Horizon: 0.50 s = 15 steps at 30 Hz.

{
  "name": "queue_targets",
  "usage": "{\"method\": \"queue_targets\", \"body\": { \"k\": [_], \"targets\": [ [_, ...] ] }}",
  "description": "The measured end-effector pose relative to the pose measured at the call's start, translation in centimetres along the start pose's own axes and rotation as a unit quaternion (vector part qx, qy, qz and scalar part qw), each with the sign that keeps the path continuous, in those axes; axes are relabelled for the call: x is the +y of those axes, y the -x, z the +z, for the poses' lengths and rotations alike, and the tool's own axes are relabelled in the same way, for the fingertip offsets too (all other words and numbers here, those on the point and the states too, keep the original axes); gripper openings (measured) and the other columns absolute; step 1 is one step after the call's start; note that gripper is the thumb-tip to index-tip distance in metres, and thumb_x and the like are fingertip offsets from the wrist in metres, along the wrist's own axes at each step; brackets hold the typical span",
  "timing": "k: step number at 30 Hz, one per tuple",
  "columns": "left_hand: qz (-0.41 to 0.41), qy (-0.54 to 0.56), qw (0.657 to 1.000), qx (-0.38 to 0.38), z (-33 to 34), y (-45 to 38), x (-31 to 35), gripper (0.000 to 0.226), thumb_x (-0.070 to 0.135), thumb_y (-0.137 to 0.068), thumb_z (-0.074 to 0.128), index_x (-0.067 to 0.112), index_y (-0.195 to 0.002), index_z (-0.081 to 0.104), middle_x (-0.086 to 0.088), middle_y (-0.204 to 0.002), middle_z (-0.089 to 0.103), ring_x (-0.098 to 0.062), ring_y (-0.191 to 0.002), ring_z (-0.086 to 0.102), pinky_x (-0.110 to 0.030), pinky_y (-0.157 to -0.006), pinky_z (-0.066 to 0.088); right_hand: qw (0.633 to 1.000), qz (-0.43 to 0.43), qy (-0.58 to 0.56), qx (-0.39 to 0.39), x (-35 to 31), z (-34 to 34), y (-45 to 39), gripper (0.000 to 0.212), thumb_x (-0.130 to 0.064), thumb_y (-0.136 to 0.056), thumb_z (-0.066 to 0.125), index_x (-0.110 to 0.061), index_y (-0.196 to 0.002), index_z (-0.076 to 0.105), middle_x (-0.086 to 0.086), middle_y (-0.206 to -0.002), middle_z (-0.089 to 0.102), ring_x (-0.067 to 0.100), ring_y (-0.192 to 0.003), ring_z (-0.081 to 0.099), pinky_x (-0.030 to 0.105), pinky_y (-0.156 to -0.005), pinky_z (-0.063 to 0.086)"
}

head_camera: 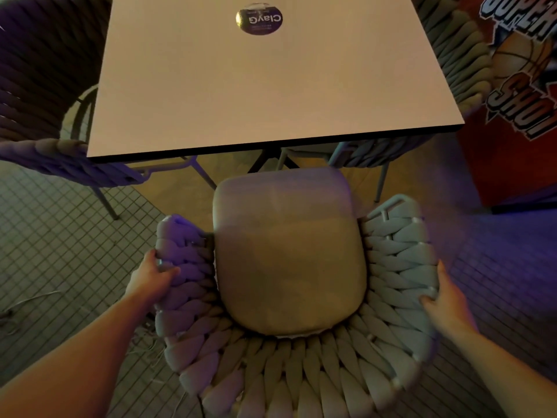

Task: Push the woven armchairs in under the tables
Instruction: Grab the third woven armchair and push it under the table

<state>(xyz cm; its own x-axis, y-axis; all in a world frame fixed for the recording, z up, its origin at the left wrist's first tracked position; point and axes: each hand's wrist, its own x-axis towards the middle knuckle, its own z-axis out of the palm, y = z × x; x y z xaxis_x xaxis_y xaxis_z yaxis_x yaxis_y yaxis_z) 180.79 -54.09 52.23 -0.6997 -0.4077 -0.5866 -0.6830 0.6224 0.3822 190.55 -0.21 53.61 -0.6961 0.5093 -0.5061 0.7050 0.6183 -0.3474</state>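
Note:
A grey woven armchair with a tan seat cushion stands right below me, facing a square pale table. The cushion's front edge sits just short of the table's near edge. My left hand grips the chair's left armrest from outside. On the opposite side, my right hand is wrapped over the right armrest rim.
A darker woven armchair sits tucked at the table's left side, another at its right. A round sticker marks the tabletop. A red arcade cabinet stands at right. The floor is small tiles with loose cords at lower left.

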Motion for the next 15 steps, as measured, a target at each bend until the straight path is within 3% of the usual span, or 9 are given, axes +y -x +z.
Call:
{"method": "queue_targets", "body": {
  "k": [6, 15],
  "targets": [
    [0.001, -0.009, 1.0, 0.006, 0.3, -0.4, 1.3, 0.072, 0.032, -0.08, 0.07, 0.019, -0.143, 0.036, -0.022, -0.127, 0.059, -0.04, -0.102, 0.06, -0.037, -0.072, 0.044, 1.0, -0.004, 0.016, 0.001, -1.0, -0.9, -2.1, 0.091, -0.012, -0.085, 0.066, -0.027, -0.155, 0.01, 0.02, -0.136, 0.055, 0.039, -0.118, 0.056, 0.049, -0.096, 0.047],
    [-0.008, 0.009, 1.0, -0.001, 0.1, -0.5, 1.1, 0.071, 0.034, -0.077, 0.072, 0.022, -0.14, 0.04, -0.02, -0.125, 0.061, -0.03, -0.09, 0.056, -0.036, -0.069, 0.045, 1.0, -0.003, 0.022, -0.004, -0.9, -0.9, -2.4, 0.091, -0.011, -0.085, 0.067, -0.026, -0.155, 0.01, 0.019, -0.139, 0.053, 0.038, -0.121, 0.055, 0.049, -0.098, 0.044]
  ]
}}
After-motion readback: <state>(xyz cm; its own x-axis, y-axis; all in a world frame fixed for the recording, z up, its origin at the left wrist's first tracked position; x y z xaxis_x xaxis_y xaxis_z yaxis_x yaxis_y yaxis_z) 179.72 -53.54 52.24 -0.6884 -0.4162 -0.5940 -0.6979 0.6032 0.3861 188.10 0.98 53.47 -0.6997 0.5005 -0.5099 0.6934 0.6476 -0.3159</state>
